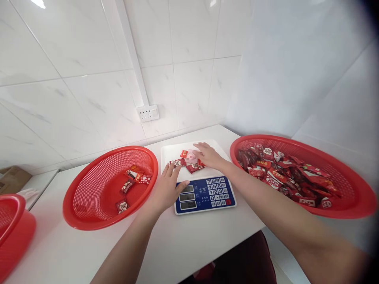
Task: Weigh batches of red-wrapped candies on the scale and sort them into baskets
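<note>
A white scale with a blue keypad panel lies in the middle of the table. Several small red and pink snack packets rest on its white plate. My left hand is at the plate's left front corner, fingers spread, fingertips beside the packets. My right hand reaches over the plate from the right, fingers apart, touching or just above the packets' right side; its palm hides part of them. Neither hand visibly grips a packet.
Left of the scale stands a red basket with several packets. A fuller red basket is on the right. Another red basket and a cardboard box are far left. A socket is on the tiled wall.
</note>
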`<action>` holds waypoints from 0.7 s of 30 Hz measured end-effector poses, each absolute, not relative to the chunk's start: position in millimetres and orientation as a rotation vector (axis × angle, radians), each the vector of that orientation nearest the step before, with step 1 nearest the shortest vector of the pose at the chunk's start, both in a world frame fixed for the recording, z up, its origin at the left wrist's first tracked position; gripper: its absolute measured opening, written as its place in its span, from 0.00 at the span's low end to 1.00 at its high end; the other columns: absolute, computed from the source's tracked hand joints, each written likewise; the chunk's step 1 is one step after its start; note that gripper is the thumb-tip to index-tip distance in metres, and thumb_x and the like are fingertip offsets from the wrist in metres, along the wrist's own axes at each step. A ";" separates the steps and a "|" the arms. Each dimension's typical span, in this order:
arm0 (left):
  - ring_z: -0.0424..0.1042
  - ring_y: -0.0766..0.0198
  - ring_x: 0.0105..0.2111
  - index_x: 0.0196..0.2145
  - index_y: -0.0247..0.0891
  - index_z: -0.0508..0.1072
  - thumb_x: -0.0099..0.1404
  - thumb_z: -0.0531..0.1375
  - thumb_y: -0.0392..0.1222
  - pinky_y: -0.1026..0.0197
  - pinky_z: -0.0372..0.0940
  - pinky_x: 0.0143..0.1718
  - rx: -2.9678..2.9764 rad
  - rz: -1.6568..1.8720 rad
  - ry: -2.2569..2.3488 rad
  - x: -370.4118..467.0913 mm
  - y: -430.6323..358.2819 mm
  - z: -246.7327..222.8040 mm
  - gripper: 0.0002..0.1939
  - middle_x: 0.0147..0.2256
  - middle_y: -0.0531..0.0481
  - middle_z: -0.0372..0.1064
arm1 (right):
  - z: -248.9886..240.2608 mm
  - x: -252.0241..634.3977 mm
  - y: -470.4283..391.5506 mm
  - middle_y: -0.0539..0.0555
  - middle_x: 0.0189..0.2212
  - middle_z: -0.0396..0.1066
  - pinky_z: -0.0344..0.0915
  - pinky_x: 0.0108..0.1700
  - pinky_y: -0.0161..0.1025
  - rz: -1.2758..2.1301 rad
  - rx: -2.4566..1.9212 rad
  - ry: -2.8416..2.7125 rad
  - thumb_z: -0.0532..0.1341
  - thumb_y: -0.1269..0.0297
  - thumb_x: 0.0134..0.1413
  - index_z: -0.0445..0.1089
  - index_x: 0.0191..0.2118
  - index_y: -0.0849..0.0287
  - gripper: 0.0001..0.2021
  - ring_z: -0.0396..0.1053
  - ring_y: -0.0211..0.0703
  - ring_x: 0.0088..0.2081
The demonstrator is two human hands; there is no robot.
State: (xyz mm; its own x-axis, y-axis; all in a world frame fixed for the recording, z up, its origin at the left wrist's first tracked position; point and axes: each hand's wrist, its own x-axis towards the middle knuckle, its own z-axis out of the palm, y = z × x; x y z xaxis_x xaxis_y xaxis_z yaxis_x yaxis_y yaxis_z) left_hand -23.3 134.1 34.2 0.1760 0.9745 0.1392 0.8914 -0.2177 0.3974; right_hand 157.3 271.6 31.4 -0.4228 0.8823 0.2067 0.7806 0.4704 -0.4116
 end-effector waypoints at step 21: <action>0.44 0.52 0.62 0.60 0.41 0.51 0.64 0.48 0.56 0.48 0.48 0.58 2.305 0.360 1.778 -1.9 184.0 33.9 0.30 0.62 0.42 0.47 | 20.1 177.4 248.1 0.59 0.61 0.51 0.46 0.59 0.51 0.359 -1.390 -2.408 0.48 0.54 0.60 0.54 0.60 0.56 0.25 0.45 0.54 0.62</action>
State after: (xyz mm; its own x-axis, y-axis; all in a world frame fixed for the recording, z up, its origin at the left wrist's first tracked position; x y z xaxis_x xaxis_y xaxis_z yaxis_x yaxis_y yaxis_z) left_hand -1.9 184.0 33.9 0.2436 0.9677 0.0651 0.9169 -0.2517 0.3097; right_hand 177.4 248.1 20.1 -0.4660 0.8699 0.1616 0.7851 0.4907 -0.3779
